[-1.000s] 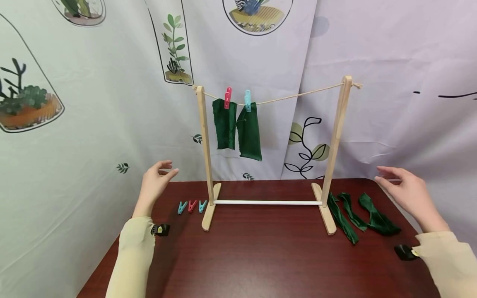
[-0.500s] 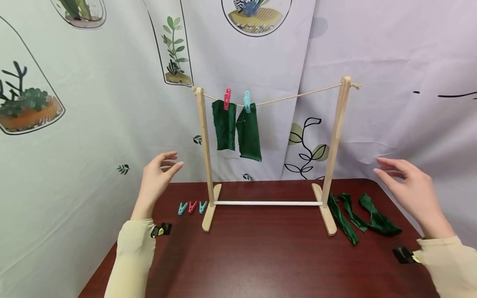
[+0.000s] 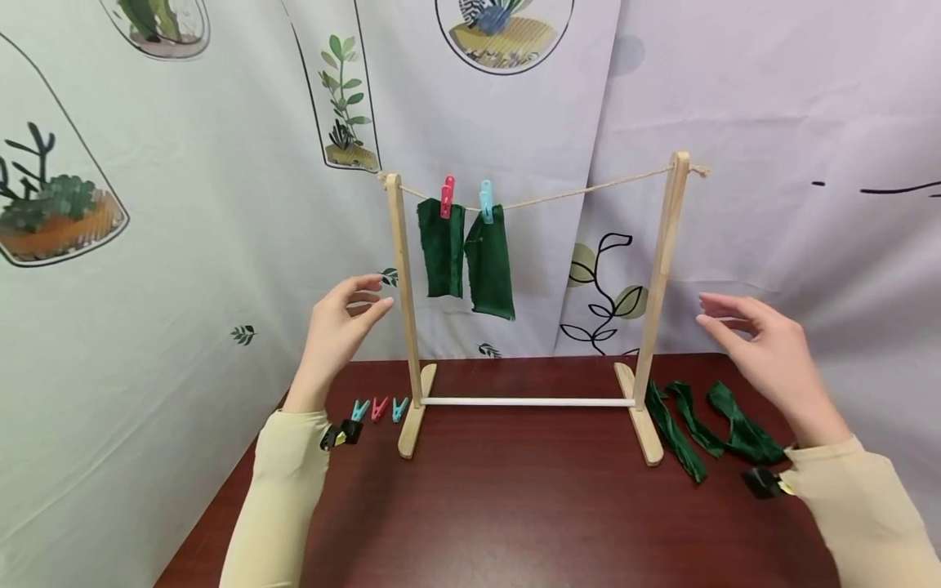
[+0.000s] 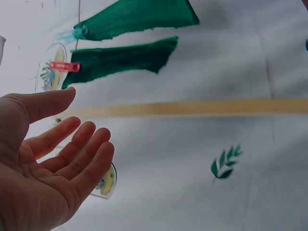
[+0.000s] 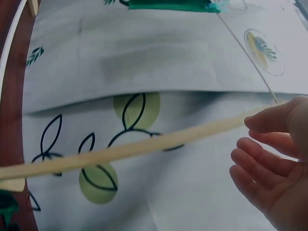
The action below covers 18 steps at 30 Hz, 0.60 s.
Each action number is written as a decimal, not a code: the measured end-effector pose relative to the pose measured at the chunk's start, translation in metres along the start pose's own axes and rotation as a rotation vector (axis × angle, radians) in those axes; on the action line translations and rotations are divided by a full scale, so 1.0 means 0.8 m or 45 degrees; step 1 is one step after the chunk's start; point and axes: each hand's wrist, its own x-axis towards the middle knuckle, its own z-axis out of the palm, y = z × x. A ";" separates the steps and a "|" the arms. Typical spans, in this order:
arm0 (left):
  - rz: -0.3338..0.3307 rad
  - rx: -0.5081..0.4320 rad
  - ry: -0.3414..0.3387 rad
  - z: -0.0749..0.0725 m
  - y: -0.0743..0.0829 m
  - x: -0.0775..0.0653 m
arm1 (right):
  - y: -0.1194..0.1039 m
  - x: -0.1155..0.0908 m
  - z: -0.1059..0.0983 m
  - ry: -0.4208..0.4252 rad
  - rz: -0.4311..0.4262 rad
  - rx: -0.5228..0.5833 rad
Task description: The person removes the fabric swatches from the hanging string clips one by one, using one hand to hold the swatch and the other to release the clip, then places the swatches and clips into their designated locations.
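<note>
My left hand [image 3: 341, 331] hovers left of the wooden drying rack's left post [image 3: 403, 286], fingers relaxed and holding nothing. On the other side, my right hand [image 3: 768, 351] hangs in the air right of the right post [image 3: 664, 269], likewise with nothing in it. Two dark green cloths hang from the string [image 3: 581, 190]: the left cloth [image 3: 443, 257] under a red clothespin [image 3: 447, 197], the right cloth [image 3: 491, 269] under a light blue clothespin [image 3: 486, 202]. In the left wrist view, thumb and fingers stand apart near the post.
Two blue clothespins and a red clothespin [image 3: 379, 408] lie on the dark red table [image 3: 529, 506] by the rack's left foot. Several green cloth strips [image 3: 744, 431] lie right of the right foot. A white bar [image 3: 529, 402] joins the feet. A printed curtain [image 3: 220, 163] stands behind.
Both hands have risen and moved inward toward the rack, the left to the right and the right to the left. The cloths and clothespins stay where they were.
</note>
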 end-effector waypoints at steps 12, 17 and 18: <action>0.167 -0.122 -0.032 0.024 0.040 0.021 | -0.028 0.022 0.026 -0.038 -0.079 0.135; 0.215 -0.159 -0.041 0.035 0.055 0.029 | -0.036 0.027 0.041 -0.063 -0.077 0.174; 0.225 -0.168 -0.042 0.038 0.057 0.032 | -0.038 0.029 0.044 -0.071 -0.085 0.181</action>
